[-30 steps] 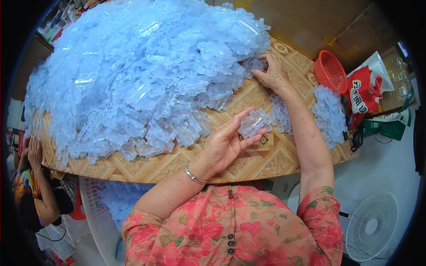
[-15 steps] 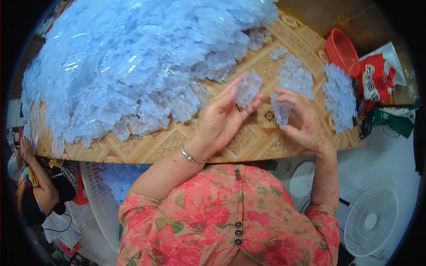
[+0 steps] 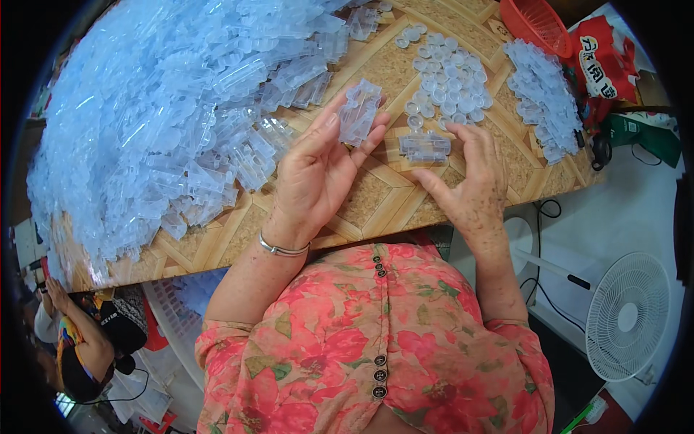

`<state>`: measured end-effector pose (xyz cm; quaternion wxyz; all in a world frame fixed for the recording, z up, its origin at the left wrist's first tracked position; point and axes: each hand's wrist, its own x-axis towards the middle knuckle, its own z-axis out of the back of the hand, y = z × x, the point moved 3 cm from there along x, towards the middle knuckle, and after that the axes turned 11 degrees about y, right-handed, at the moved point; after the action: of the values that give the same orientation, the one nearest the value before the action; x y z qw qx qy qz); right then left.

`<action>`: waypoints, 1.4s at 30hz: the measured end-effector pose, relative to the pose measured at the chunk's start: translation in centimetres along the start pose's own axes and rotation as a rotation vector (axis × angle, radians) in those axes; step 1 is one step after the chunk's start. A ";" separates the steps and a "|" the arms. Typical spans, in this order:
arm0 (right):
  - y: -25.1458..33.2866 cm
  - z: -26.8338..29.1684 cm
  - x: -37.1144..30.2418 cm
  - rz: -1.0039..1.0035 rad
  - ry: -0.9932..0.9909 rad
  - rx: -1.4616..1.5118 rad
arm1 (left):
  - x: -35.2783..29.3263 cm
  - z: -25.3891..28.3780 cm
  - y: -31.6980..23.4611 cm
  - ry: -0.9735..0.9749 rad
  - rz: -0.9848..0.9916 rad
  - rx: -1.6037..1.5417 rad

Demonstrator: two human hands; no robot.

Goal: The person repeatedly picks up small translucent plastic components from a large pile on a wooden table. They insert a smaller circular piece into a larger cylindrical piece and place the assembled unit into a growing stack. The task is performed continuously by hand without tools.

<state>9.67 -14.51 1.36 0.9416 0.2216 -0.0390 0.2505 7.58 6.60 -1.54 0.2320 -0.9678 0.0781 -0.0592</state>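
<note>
My left hand, palm up, holds a small bundle of clear plastic pieces between thumb and fingers. My right hand has its thumb and fingers spread on either side of a clear ribbed plastic piece. That piece lies on the patterned tabletop, apparently free of the fingers. Just beyond it is a group of small round clear plastic caps. A large heap of bluish clear plastic pieces covers the table's left side, close to my left hand.
A smaller pile of clear pieces lies at the right, near a red plastic basket, a red bag and black scissors. A white fan stands at lower right. Another person's arm shows at far left.
My right hand has opened away from the clear piece that was between its fingers; the piece now lies on the table. My left hand still holds its pieces. The whole view has shifted.
</note>
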 end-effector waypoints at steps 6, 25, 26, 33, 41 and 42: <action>1.1 -1.9 1.0 -0.018 0.022 -0.025 | -0.1 -0.5 -0.1 0.020 0.005 0.036; 3.1 -0.7 1.6 0.274 -0.094 0.411 | -0.4 -0.9 0.6 0.113 0.140 0.032; 3.4 -0.9 1.9 0.316 -0.096 0.412 | -0.5 -0.9 0.7 0.122 0.151 0.031; 3.2 -2.2 2.4 0.273 -0.046 0.448 | -0.6 -0.7 1.0 0.117 0.164 -0.004; 2.6 -3.3 2.3 0.144 0.095 0.679 | -0.6 -0.6 1.1 0.145 0.155 -0.024; 2.6 -3.3 2.4 0.155 0.082 0.717 | -0.6 -0.6 1.1 0.142 0.151 -0.023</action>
<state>10.31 -9.96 -0.13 0.7831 0.5237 0.0723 0.3276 6.79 5.51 -1.55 0.2187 -0.9550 0.1678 -0.1091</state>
